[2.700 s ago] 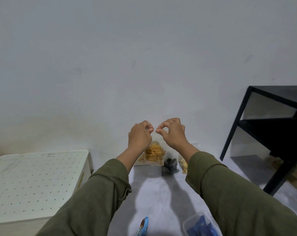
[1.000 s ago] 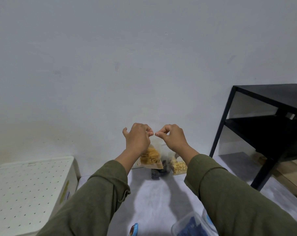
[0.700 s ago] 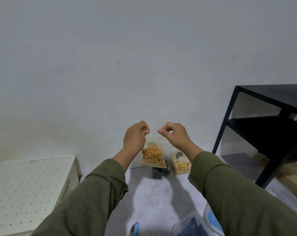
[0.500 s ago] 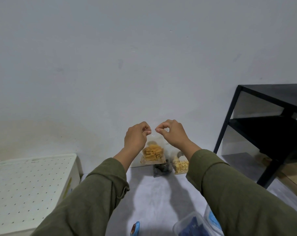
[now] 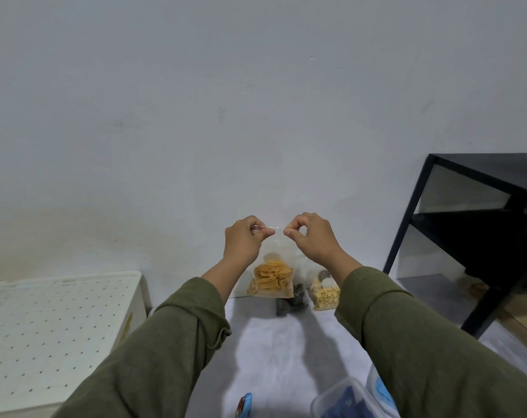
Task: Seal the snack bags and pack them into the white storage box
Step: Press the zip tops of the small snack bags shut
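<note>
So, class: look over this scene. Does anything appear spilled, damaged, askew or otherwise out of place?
Nothing stands out. The left hand and right hand pinch the top edge of the clear chip bag, which hangs upright. Two more snack bags stand by the wall, nothing spilled. The white storage box sits closed.

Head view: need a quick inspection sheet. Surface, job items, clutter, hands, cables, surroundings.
Surface: pale grey floor, lit from behind so arm shadows fall on it.
Job's things: clear bag of orange chips held up by its top edge; bag of pale yellow snacks and dark bag on the floor by the wall; white storage box, perforated lid on.
Clutter: clear tub with blue contents; small blue packet at the bottom edge.
Hands: left hand and right hand each pinch the chip bag's top.
Cables: nothing seen.
Surroundings: plain white wall; black metal shelf on the right.
</note>
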Action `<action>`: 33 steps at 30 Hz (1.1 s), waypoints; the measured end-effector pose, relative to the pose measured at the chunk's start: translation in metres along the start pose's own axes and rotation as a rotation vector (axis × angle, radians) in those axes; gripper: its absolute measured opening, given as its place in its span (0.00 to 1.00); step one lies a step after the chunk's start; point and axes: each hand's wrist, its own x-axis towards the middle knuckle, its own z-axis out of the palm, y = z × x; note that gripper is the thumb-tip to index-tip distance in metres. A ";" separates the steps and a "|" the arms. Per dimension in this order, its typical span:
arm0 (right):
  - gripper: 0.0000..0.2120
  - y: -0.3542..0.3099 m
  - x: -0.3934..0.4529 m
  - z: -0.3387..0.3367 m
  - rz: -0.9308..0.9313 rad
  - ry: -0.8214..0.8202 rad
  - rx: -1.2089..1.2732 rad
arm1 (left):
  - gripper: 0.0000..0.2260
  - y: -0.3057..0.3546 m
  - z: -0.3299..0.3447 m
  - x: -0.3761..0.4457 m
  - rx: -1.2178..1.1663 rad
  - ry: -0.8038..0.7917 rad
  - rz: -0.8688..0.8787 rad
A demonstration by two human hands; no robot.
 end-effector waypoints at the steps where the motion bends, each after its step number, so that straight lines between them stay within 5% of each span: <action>1: 0.05 0.000 -0.001 0.000 -0.001 0.002 0.005 | 0.10 0.001 0.000 -0.001 -0.014 0.002 -0.001; 17: 0.13 -0.008 -0.006 0.008 0.000 0.025 0.007 | 0.10 -0.002 -0.010 -0.007 -0.103 -0.010 -0.036; 27: 0.04 -0.013 -0.009 0.016 0.053 0.052 0.214 | 0.02 -0.007 -0.017 -0.011 -0.120 -0.027 -0.003; 33: 0.13 -0.019 -0.011 0.022 0.034 0.045 0.122 | 0.01 -0.013 -0.020 -0.014 -0.128 -0.054 0.008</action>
